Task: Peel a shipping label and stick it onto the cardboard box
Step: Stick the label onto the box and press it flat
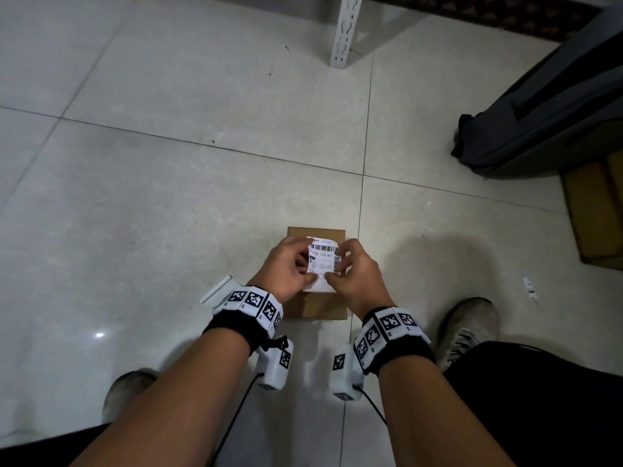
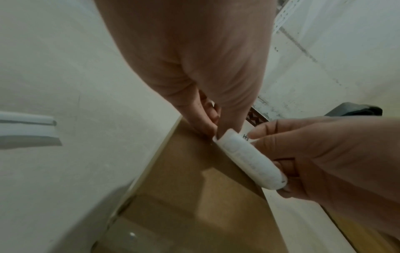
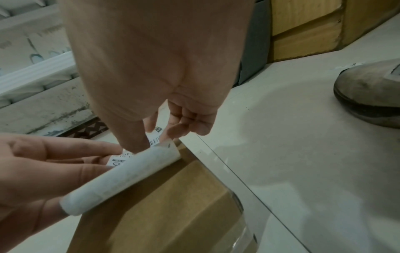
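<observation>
A white shipping label [image 1: 322, 262] with a barcode is held between both hands just above a small brown cardboard box [image 1: 317, 306] on the floor. My left hand [image 1: 290, 266] pinches the label's left edge and my right hand [image 1: 350, 267] pinches its right edge. In the left wrist view the label [image 2: 249, 159] curls downward, its blank underside showing above the box [image 2: 194, 196]. The right wrist view shows the same curled label [image 3: 129, 174], my right thumb [image 3: 134, 137] on its printed face, over the box [image 3: 173, 214]. Whether the backing has separated I cannot tell.
The box sits on pale floor tiles between my two shoes [image 1: 467, 326]. A dark bag [image 1: 546, 112] and larger cardboard boxes [image 1: 596, 210] lie at the right. A white metal shelf post [image 1: 347, 28] stands at the back. A small paper strip [image 1: 529, 288] lies on the floor at right.
</observation>
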Tool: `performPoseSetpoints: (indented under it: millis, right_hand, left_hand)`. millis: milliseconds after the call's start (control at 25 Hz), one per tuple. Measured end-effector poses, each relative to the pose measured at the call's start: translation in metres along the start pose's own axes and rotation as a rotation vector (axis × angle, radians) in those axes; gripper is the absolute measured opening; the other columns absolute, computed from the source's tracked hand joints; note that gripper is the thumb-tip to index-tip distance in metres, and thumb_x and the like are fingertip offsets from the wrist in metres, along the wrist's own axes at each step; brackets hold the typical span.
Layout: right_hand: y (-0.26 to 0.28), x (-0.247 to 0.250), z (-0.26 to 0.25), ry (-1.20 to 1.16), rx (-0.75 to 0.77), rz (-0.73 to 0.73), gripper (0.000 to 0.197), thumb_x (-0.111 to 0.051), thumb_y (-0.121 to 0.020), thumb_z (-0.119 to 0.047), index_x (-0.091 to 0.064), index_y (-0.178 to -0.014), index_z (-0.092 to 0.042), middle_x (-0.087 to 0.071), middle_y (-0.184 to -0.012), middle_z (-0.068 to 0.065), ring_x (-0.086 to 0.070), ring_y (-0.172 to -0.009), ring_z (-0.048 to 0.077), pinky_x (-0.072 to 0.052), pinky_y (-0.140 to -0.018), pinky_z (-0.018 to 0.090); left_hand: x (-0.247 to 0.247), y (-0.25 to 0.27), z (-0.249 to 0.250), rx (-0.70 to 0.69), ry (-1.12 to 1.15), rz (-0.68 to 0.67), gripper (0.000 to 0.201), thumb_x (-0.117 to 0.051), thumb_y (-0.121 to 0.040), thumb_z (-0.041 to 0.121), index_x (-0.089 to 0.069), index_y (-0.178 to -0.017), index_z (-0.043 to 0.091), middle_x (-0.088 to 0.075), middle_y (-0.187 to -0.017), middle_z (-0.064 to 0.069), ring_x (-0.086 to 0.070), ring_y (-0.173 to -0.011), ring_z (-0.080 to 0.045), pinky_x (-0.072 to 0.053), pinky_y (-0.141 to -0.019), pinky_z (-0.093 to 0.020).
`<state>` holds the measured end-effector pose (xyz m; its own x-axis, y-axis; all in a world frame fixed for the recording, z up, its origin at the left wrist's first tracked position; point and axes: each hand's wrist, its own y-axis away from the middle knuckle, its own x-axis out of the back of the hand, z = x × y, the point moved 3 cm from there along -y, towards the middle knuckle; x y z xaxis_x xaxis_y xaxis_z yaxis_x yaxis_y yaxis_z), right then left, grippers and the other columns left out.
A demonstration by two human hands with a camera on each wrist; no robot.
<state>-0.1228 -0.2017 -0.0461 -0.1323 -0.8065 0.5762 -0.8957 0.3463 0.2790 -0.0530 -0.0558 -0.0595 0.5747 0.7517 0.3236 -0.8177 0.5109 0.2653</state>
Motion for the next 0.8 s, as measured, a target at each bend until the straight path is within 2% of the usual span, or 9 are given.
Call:
performPoseSetpoints:
  millis: [80,120,200,240,320,440,560,720,800]
  right_hand:
    - [0.002,-0.003,-0.001,-0.020,0.010,-0.042,0.050,-0.074,-0.072,-0.001,-0.057,-0.117,-0.016,-0.063,-0.078,-0.013,-0.061,-0.066,-0.011,-0.043,-0.059,0.003]
    - [0.002,-0.005,-0.001,-0.034,0.012,-0.063,0.058,-0.075,-0.069,-0.002,-0.057,-0.123,-0.019,-0.069,-0.085,-0.010,-0.064,-0.073,-0.010,-0.047,-0.065,0.006]
    - [0.002,-0.007,0.000,-0.049,0.013,-0.085,0.070,-0.075,-0.066,-0.005,-0.057,-0.131,-0.023,-0.074,-0.100,-0.003,-0.070,-0.085,0.003,-0.055,-0.072,0.016]
    - [0.001,-0.008,-0.001,-0.056,0.018,-0.090,0.071,-0.076,-0.066,-0.005,-0.057,-0.133,-0.023,-0.075,-0.102,-0.003,-0.070,-0.086,0.005,-0.055,-0.073,0.015]
    - [0.002,-0.006,-0.004,-0.064,0.035,-0.098,0.070,-0.076,-0.068,-0.003,-0.058,-0.133,-0.022,-0.073,-0.099,-0.004,-0.068,-0.082,0.000,-0.052,-0.069,0.008]
    - [0.004,-0.005,-0.010,-0.086,0.050,-0.108,0.065,-0.075,-0.069,0.000,-0.061,-0.129,-0.020,-0.072,-0.091,-0.010,-0.065,-0.075,-0.012,-0.049,-0.067,0.007]
    - [0.006,-0.001,-0.012,-0.047,0.055,-0.121,0.066,-0.067,-0.072,0.010,-0.059,-0.133,-0.013,-0.058,-0.076,-0.022,-0.057,-0.066,-0.022,-0.039,-0.061,-0.001]
    - [0.007,0.002,-0.015,0.039,0.059,-0.195,0.077,-0.064,-0.070,0.013,-0.052,-0.141,-0.014,-0.050,-0.068,-0.020,-0.054,-0.061,-0.021,-0.038,-0.056,-0.001]
    - [0.004,0.002,-0.014,0.098,0.043,-0.254,0.084,-0.067,-0.070,0.010,-0.046,-0.146,-0.018,-0.049,-0.070,-0.019,-0.055,-0.061,-0.017,-0.038,-0.055,0.000]
  left_hand:
    - [-0.001,-0.001,-0.002,0.007,-0.006,-0.009,0.063,-0.075,-0.072,-0.016,-0.061,-0.130,0.006,-0.052,-0.112,-0.003,-0.060,-0.082,-0.012,-0.060,-0.082,-0.026]
    - [-0.001,-0.002,-0.003,0.008,-0.017,-0.006,0.062,-0.075,-0.072,-0.015,-0.062,-0.130,0.006,-0.052,-0.113,-0.003,-0.061,-0.084,-0.015,-0.060,-0.083,-0.029]
    - [0.000,-0.003,-0.002,0.008,-0.036,-0.002,0.061,-0.077,-0.072,-0.013,-0.063,-0.128,0.007,-0.052,-0.111,-0.002,-0.063,-0.087,-0.020,-0.061,-0.083,-0.033]
    - [0.000,-0.003,-0.002,0.011,-0.037,0.001,0.061,-0.077,-0.072,-0.013,-0.063,-0.128,0.007,-0.052,-0.111,-0.002,-0.063,-0.088,-0.021,-0.061,-0.083,-0.034]
    - [0.001,-0.002,-0.005,0.012,-0.037,0.014,0.061,-0.077,-0.072,-0.013,-0.063,-0.128,0.007,-0.052,-0.109,-0.002,-0.063,-0.088,-0.021,-0.061,-0.083,-0.036]
    - [0.000,-0.002,-0.010,0.016,-0.021,0.030,0.061,-0.077,-0.072,-0.013,-0.064,-0.127,0.009,-0.051,-0.104,0.000,-0.064,-0.087,-0.021,-0.061,-0.083,-0.038]
    - [-0.003,0.002,-0.010,0.030,-0.012,0.077,0.061,-0.077,-0.072,-0.014,-0.063,-0.128,0.005,-0.049,-0.104,0.000,-0.063,-0.085,-0.019,-0.061,-0.083,-0.036]
    - [-0.003,0.007,-0.011,0.009,-0.084,0.061,0.064,-0.079,-0.071,-0.008,-0.061,-0.130,0.009,-0.050,-0.115,-0.002,-0.064,-0.085,-0.014,-0.059,-0.081,-0.024]
    - [-0.001,0.006,-0.012,0.000,-0.169,0.027,0.069,-0.080,-0.069,-0.002,-0.059,-0.133,0.014,-0.048,-0.117,0.000,-0.064,-0.086,-0.012,-0.058,-0.083,-0.025]
